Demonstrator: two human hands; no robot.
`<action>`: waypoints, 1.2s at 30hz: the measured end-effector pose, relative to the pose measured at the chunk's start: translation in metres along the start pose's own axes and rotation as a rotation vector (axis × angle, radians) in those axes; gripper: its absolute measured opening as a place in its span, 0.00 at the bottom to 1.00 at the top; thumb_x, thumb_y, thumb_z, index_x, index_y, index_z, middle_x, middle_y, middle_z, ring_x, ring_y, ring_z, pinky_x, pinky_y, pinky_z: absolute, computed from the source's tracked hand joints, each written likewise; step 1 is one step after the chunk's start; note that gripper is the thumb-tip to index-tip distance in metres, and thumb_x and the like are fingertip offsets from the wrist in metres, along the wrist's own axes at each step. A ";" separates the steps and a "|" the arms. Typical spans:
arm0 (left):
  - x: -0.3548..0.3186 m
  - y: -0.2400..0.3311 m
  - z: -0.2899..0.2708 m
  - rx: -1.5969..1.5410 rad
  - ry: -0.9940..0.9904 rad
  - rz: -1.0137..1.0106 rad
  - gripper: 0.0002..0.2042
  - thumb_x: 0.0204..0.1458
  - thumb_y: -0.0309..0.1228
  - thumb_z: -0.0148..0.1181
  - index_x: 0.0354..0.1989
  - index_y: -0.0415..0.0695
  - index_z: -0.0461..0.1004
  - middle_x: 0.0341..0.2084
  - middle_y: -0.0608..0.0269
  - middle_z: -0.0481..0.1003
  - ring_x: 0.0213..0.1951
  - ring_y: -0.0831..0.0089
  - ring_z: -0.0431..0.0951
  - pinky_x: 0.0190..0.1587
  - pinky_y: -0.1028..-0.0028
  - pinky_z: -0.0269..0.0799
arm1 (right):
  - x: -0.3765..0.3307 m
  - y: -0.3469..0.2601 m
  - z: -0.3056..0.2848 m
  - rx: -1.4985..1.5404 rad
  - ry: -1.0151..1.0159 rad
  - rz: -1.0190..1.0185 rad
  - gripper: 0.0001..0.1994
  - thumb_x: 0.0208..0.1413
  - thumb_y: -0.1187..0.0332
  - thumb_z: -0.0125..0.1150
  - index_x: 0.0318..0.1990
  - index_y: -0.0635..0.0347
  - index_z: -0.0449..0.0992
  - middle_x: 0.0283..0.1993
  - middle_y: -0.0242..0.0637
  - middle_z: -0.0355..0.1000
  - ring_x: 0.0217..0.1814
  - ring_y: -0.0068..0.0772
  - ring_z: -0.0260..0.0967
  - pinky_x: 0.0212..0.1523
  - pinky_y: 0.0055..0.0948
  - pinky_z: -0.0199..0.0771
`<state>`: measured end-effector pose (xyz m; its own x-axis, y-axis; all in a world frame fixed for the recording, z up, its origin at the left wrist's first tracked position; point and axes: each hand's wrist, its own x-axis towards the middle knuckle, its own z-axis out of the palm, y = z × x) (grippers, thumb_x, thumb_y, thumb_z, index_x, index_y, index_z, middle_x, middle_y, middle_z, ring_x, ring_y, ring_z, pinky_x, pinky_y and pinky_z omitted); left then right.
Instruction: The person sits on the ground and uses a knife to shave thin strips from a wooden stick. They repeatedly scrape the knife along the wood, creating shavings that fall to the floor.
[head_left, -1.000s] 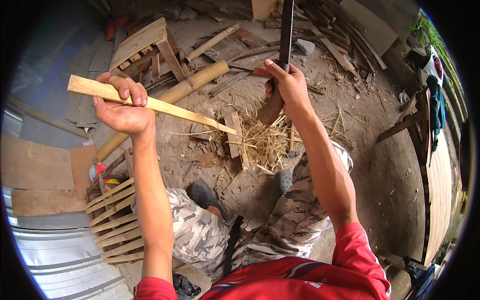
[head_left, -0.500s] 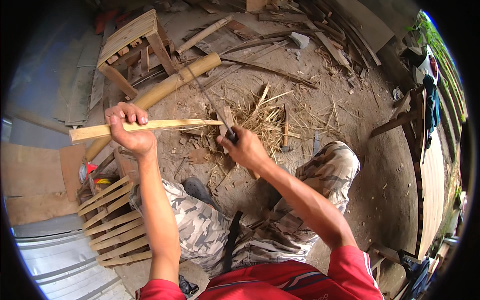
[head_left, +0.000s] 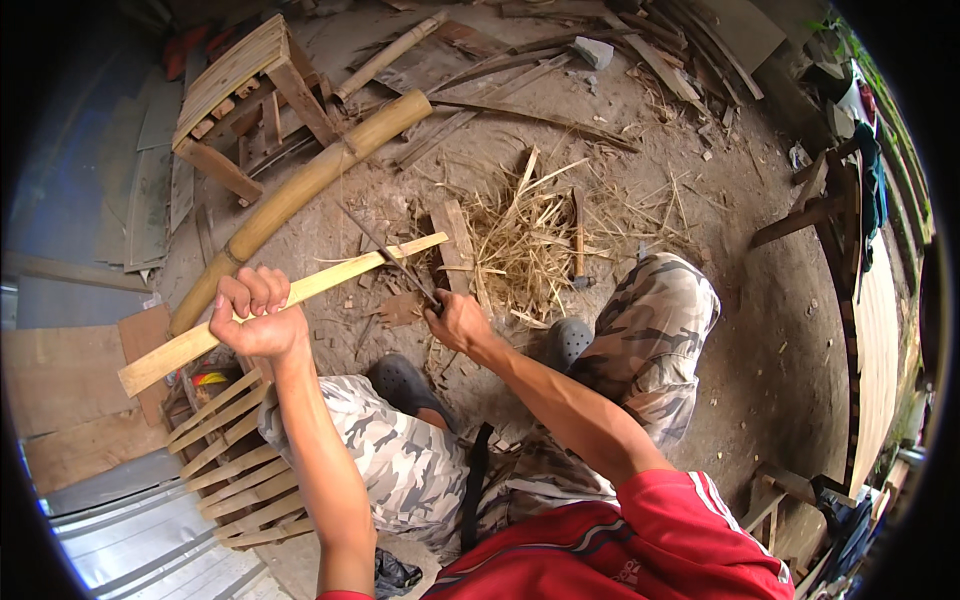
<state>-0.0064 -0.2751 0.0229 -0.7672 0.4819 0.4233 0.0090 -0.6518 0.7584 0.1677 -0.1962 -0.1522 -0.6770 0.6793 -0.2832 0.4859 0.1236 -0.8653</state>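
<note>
Bamboo slat (head_left: 300, 290) crosses before thick bamboo pole (head_left: 300, 195); shavings pile (head_left: 525, 240) right; stool (head_left: 245, 90) behind.

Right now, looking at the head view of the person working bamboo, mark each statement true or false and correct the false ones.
1. The left hand holds a bamboo strip. True.
2. The right hand is empty. False: it grips a dark blade.
3. A thick bamboo pole lies on the ground. True.
4. The shavings pile sits on a table. False: it lies on the dirt.
</note>
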 end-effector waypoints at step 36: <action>0.005 0.005 0.019 0.200 0.632 0.069 0.13 0.44 0.34 0.41 0.13 0.54 0.45 0.09 0.71 0.47 0.12 0.78 0.44 0.18 0.75 0.40 | -0.008 -0.022 0.018 -0.165 0.049 -0.312 0.12 0.53 0.62 0.59 0.39 0.61 0.76 0.26 0.52 0.75 0.31 0.57 0.75 0.33 0.48 0.75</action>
<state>0.0021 -0.2644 0.0381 -0.9884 -0.0330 0.1482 0.1437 -0.5186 0.8429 0.1526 -0.2172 -0.1380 -0.7812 0.6242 0.0077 0.3458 0.4430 -0.8271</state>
